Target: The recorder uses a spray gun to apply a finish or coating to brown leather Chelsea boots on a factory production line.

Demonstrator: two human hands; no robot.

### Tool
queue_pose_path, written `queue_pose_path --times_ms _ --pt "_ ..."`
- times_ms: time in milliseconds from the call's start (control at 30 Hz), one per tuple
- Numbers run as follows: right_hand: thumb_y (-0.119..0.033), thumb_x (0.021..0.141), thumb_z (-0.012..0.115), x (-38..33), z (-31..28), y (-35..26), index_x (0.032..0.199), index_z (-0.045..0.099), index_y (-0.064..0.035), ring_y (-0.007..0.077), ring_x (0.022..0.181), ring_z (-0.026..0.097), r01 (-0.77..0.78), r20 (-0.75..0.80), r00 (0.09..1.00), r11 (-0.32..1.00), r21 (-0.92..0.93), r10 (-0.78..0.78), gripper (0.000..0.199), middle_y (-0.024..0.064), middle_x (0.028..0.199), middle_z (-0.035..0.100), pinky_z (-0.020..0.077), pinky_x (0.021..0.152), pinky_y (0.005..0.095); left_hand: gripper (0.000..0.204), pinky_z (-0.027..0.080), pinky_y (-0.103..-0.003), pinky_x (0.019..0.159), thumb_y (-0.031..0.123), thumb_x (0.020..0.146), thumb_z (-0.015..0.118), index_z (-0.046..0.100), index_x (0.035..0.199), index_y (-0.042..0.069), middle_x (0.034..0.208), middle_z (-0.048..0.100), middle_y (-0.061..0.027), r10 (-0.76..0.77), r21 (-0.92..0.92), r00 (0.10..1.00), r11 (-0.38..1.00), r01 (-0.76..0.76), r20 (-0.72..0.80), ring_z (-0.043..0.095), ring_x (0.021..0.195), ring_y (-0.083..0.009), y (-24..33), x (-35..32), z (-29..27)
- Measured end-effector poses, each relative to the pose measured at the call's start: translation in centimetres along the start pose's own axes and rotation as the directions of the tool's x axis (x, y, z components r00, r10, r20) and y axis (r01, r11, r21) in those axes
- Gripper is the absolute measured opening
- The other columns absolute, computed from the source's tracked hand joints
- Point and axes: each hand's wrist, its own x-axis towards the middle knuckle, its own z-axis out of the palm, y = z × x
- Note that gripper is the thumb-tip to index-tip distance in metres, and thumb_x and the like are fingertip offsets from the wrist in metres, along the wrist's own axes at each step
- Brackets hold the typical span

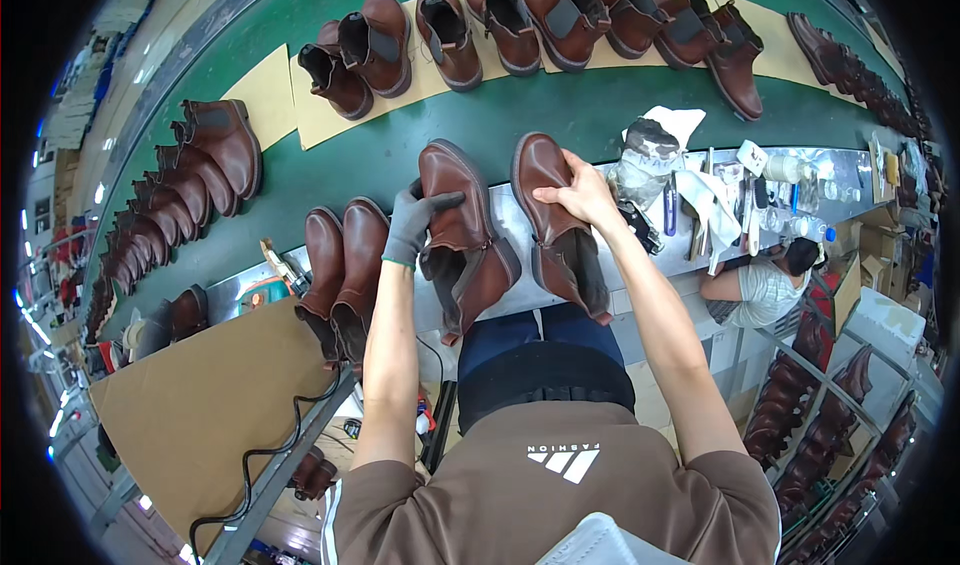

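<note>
- Holding one brown boot in each hand, the person keeps the pair side by side, toes pointing away, just above the metal surface [505, 227] — likely so both can be looked at together.
- The left hand [412, 227], in a grey glove, has its fingers closed around the left boot [462, 227], thumb across the top.
- The right hand [580, 197] is bare; its fingers curl shut over the right boot [556, 227] near the ankle.
- Another pair of boots [342, 270] stands on the surface beside the left arm.
- More boots sit on tan sheets on the green belt [520, 115] — lined up, perhaps waiting.
- Rags and small tools [690, 180] lie close to the right hand, within easy reach.
</note>
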Motion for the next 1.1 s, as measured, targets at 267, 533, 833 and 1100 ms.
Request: queue_pose_path --times_ms 267,533,833,1100 --pt "-0.028 0.061 0.082 -5.0 -1.7 -1.2 0.137 0.039 -0.0100 0.0365 0.109 0.053 0.225 -0.233 0.945 0.973 -0.044 -0.229 0.090 0.0209 0.119 0.052 0.0438 0.093 0.0417 0.064 0.048 -0.033 0.087 0.011 0.063 0.082 0.051 0.117 -0.004 0.110 0.060 -0.0129 0.285 0.061 0.958 0.957 -0.284 -0.012 0.059 0.099 -0.0212 1.4 -2.6 2.7" --pt "-0.026 0.064 0.080 -7.0 -1.5 -3.7 0.143 0.025 -0.0083 0.0379 0.113 0.045 0.195 -0.330 0.922 0.979 -0.056 -0.203 0.098 0.0219 0.121 0.043 0.0395 0.095 0.0453 0.034 0.046 -0.028 0.087 0.030 0.098 0.043 0.054 0.113 0.002 0.110 0.058 -0.0059 -0.041 -0.657 0.951 0.714 0.241 0.305 0.056 0.095 -0.0121 0.1 1.1 4.3" --pt "-0.015 0.073 0.076 -12.8 -4.6 3.9 0.139 0.031 -0.0020 0.0268 0.121 0.043 0.281 -0.631 0.712 0.949 -0.147 -0.308 0.082 0.0141 0.138 0.036 0.0379 0.098 0.0405 0.031 0.043 -0.031 0.096 0.024 0.099 0.040 0.052 0.121 0.005 0.115 0.057 -0.0067 0.325 -0.623 0.623 0.702 0.346 0.712 0.054 0.101 -0.0141 -6.2 6.8 4.6" --pt "-0.021 0.073 0.076 -7.2 -6.0 14.7 0.086 0.057 0.0004 0.0127 0.065 0.046 0.194 -0.076 0.979 0.975 0.108 -0.187 0.031 0.0011 0.074 0.052 0.0398 0.062 0.0260 0.031 0.042 -0.033 0.098 0.023 0.099 0.040 0.051 0.122 0.007 0.117 0.056 -0.0068 0.385 -0.666 0.555 0.554 0.500 0.737 0.053 0.104 -0.0156 -9.6 9.6 3.1"
